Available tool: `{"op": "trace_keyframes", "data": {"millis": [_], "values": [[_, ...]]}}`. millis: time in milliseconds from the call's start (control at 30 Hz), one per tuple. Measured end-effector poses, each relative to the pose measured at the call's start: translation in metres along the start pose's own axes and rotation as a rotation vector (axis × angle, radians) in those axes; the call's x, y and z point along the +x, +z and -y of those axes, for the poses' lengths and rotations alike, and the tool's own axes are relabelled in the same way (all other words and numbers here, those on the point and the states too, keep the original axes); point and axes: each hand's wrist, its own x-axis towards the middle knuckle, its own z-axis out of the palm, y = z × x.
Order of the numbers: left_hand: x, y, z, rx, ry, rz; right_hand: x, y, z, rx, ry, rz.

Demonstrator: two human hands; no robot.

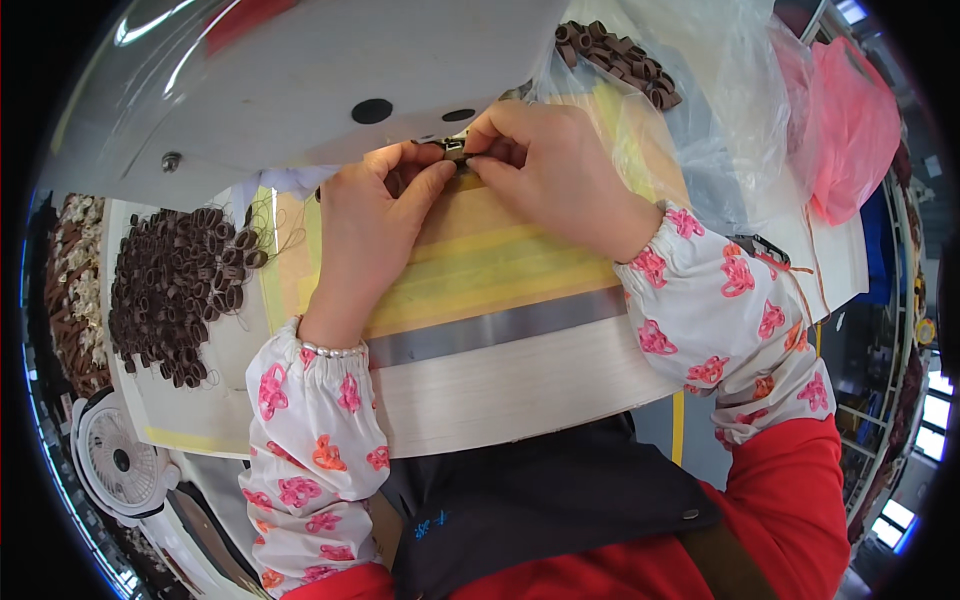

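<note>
My left hand (375,215) and my right hand (545,165) meet under the white head of a sewing machine (300,80). Between the fingertips of both hands sits a small brown loop piece (455,152), pinched from either side right below the machine head. Both hands rest on the machine table (500,380), which is covered with yellow and beige tape strips and one grey strip. I wear white sleeve covers with pink flowers over red sleeves.
A big heap of dark brown loops (180,285) lies left of my left hand. More brown loops (615,55) sit at the top beside clear plastic bags and a pink bag (855,120). A small white fan (120,460) stands at the lower left.
</note>
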Motion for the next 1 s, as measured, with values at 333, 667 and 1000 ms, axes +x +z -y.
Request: {"op": "trace_keyframes", "data": {"millis": [333,667,1000], "values": [[0.004,-0.001,0.0,0.031,-0.039,-0.016,0.005,0.007,-0.004,-0.109,-0.167,-0.11],[0.008,-0.002,-0.004,0.075,-0.081,0.024,0.008,-0.001,0.002,-0.164,-0.052,-0.041],[0.009,-0.002,0.011,0.07,-0.02,-0.022,0.015,-0.002,0.004,-0.251,-0.021,0.002]]}}
